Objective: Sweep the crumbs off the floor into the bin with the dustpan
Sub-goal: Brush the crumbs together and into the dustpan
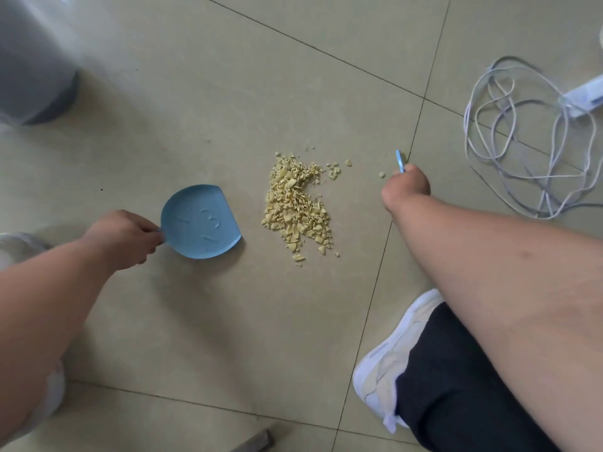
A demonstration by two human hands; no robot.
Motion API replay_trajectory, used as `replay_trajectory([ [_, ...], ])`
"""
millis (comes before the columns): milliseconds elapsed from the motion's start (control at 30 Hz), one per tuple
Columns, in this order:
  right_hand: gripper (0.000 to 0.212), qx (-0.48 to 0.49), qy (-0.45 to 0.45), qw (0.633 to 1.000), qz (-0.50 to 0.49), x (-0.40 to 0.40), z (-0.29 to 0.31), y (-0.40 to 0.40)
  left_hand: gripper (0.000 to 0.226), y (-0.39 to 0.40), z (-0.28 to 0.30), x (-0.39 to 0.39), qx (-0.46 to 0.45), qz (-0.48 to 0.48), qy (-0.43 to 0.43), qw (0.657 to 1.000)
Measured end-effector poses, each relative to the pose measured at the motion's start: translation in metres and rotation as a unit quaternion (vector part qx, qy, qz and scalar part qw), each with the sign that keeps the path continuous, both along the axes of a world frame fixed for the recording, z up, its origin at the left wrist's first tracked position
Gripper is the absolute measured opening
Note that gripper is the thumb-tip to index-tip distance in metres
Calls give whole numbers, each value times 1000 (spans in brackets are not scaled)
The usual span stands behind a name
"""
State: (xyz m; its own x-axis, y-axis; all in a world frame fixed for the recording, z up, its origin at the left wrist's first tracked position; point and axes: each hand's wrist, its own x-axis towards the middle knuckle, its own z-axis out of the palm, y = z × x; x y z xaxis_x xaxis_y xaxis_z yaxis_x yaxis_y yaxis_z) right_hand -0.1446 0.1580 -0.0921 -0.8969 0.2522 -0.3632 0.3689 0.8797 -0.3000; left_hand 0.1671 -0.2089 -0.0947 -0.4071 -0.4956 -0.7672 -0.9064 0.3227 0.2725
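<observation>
A pile of yellow crumbs [295, 207] lies on the beige tiled floor, with a few stray bits to its right. My left hand [122, 238] grips the handle of a small blue dustpan [202, 221], which rests on the floor just left of the pile, its flat edge facing the crumbs. My right hand [406, 189] is closed around a small blue brush [399, 164], of which only the handle tip shows above the fist; the bristles are hidden. That hand sits right of the pile. The grey bin [36, 60] stands at the far left.
A tangle of white cable [522, 135] with a power strip [584, 96] lies at the right. My white shoe [388, 363] and dark trouser leg are at the lower right. A dark object pokes in at the bottom edge [257, 442].
</observation>
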Motion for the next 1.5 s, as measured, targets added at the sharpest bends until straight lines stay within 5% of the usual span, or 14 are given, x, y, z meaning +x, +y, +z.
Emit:
replay_trajectory([
  [433, 38, -41, 16, 945, 324, 101, -2, -89, 19, 17, -1, -2, 18, 7, 18, 1000],
  [700, 25, -31, 99, 979, 176, 45, 8, -41, 21, 8, 7, 9, 13, 27, 18, 999],
  [833, 27, 37, 68, 996, 40, -6, 2, 14, 22, 6, 3, 3, 15, 27, 13, 999],
  [1000, 16, 10, 54, 996, -76, -37, -11, 40, 21, 7, -8, -5, 27, 27, 15, 999],
  [1200, 22, -34, 34, 999, -24, -50, -11, 12, 26, 22, -9, -16, 30, 20, 24, 999],
  [1500, 35, -104, 11, 961, 257, 41, -3, -54, 25, 32, 0, -1, 28, 7, 16, 999],
])
